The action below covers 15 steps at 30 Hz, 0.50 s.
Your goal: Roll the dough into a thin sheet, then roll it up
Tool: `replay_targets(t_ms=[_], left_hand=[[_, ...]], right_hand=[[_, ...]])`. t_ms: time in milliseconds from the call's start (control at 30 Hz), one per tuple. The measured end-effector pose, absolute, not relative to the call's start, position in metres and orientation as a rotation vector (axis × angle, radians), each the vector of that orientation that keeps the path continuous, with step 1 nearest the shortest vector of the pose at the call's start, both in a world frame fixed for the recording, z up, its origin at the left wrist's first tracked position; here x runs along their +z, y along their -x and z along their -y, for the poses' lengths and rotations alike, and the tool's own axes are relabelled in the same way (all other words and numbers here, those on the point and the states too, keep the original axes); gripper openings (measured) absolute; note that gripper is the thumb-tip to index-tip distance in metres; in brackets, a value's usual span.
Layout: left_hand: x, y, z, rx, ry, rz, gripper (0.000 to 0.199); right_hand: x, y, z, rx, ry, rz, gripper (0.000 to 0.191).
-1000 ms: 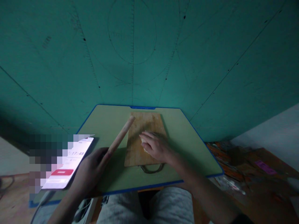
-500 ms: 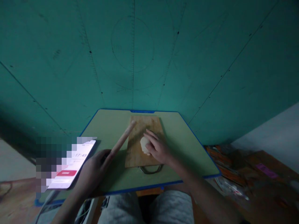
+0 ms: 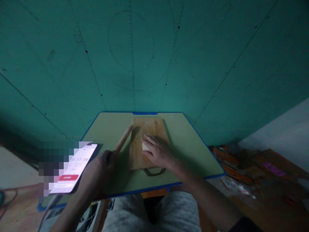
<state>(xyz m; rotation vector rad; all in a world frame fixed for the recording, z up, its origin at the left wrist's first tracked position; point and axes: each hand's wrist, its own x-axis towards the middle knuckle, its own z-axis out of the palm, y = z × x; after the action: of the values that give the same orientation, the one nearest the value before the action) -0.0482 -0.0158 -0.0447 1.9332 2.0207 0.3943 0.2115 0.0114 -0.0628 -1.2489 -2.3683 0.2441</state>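
Observation:
My left hand [image 3: 105,161] is closed around the near end of a thin wooden rolling pin [image 3: 124,138]. The pin slants up and away, its far tip by the left edge of a wooden cutting board [image 3: 137,158]. On that board lies a pale lump of dough [image 3: 145,147], mostly covered by my right hand [image 3: 158,152]. The right hand rests over the dough with its fingers stretched out and the thumb apart, the palm pressed on top. Only the dough's left side shows between thumb and fingers.
A pale green folding table [image 3: 190,151] with a blue rim carries the board, whose metal handle [image 3: 153,173] faces me. On the left a lit phone [image 3: 74,170] shows a timer. A green wall [image 3: 145,64] rises behind; cardboard boxes [image 3: 270,161] lie at right.
My right hand has gone from gripping the dough's side to lying flatter over it, covering more of it. The rolling pin's far tip has shifted slightly left. The view has moved a little.

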Motion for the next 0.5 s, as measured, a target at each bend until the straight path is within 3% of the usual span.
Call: replay_targets(t_ms=[333,500], left_hand=[[-0.045,0.025,0.0,0.269,-1.979,-1.956,0.054],[-0.028,0.044,0.006,0.504,-1.892,-1.695,0.062]], right_hand=[[-0.086,-0.248,0.024,0.322,1.474,2.09,0.065],[-0.094,-0.255,0.034,0.252,1.514,2.134,0.071]])
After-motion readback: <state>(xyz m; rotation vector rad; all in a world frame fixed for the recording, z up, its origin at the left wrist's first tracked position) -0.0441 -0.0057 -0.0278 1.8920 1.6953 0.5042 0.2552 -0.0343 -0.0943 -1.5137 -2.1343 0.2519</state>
